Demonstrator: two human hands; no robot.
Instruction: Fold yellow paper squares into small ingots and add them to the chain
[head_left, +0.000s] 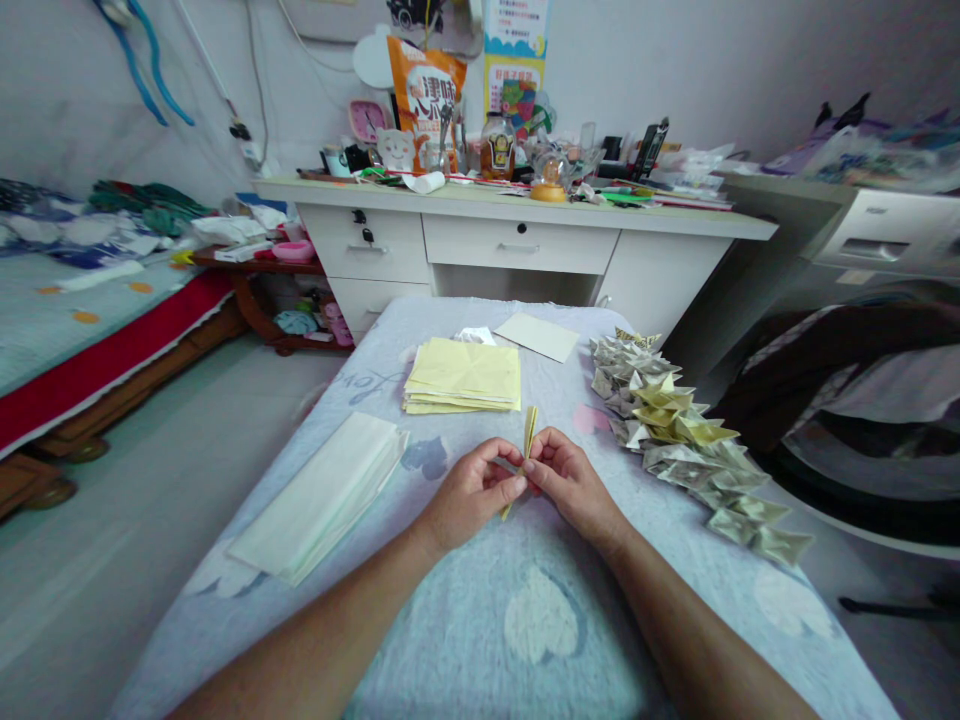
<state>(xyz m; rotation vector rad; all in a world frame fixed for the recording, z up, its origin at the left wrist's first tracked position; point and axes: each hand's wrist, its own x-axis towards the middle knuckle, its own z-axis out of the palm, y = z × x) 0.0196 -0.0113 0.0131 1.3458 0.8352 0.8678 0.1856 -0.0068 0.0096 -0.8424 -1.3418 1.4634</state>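
A narrow folded strip of yellow paper (pixel 530 428) is pinched between both hands over the cloth-covered table. My left hand (pixel 480 488) grips it from the left with thumb and fingers closed. From the other side, my right hand (pixel 571 480) pinches the same strip near its middle, the two hands touching or nearly so. The strip's upper end sticks up above the fingers and its lower end shows below them. Just beyond the hands lies a stack of yellow paper sheets (pixel 463 376). Right of my hands stand several folded paper pieces (pixel 675 420) in a long cluster, mostly greyish with some yellow.
A pile of long pale folded paper (pixel 319 495) lies at the left of the table (pixel 420 640). Behind the yellow stack are a white card (pixel 536 337) and crumpled white paper (pixel 475 336). A cluttered desk (pixel 480 205) stands beyond, a washing machine (pixel 892 235) right, a bed (pixel 90 320) left.
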